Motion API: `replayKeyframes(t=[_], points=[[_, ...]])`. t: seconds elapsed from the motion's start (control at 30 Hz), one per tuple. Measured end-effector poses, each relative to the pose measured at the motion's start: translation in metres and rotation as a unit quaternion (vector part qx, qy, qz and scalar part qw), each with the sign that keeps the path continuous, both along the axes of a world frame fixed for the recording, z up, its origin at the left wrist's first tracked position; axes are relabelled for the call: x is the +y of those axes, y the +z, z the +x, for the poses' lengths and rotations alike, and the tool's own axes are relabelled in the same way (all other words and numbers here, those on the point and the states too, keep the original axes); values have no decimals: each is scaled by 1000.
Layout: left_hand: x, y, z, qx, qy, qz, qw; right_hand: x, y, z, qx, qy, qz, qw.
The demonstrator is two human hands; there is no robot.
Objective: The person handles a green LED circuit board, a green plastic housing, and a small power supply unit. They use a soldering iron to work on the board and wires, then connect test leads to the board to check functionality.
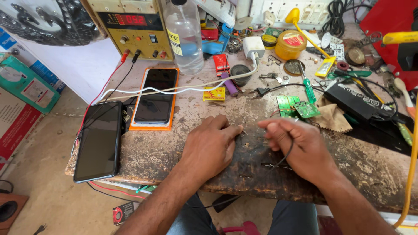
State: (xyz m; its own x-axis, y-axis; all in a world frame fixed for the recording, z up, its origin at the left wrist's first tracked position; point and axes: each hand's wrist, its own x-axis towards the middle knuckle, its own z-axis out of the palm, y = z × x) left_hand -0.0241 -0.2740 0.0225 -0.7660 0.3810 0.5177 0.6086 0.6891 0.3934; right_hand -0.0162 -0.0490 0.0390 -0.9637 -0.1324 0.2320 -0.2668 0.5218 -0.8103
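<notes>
Right hand (296, 146) grips a thin black wire (285, 157); left hand (213, 146) rests unclenched (fingers flat) on bare tabletop (165, 152) at lower centre, near its front edge

left hand (212, 147): palm down, fingers flat | right hand (296, 146): grip curled, seemingly pinching

2 phones (99, 141) (156, 96), 1 bottle (185, 35), 2 green circuit boards (288, 105) (307, 109), 1 screwdriver (308, 89).
</notes>
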Motion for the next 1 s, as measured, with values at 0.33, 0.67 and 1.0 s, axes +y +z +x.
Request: replayKeyframes(t=[0.33, 0.67, 1.0], points=[[-1, 2, -1, 2, -1, 5, 1000, -20, -8, 2, 111, -31, 135, 984], [-3, 3, 0, -4, 0, 0, 1000, -20, -19, 1, 196, -10, 169, 966], [-2, 4, 0, -9, -2, -14, 1000, -22, -20, 5, 266, 1, 172, 948]])
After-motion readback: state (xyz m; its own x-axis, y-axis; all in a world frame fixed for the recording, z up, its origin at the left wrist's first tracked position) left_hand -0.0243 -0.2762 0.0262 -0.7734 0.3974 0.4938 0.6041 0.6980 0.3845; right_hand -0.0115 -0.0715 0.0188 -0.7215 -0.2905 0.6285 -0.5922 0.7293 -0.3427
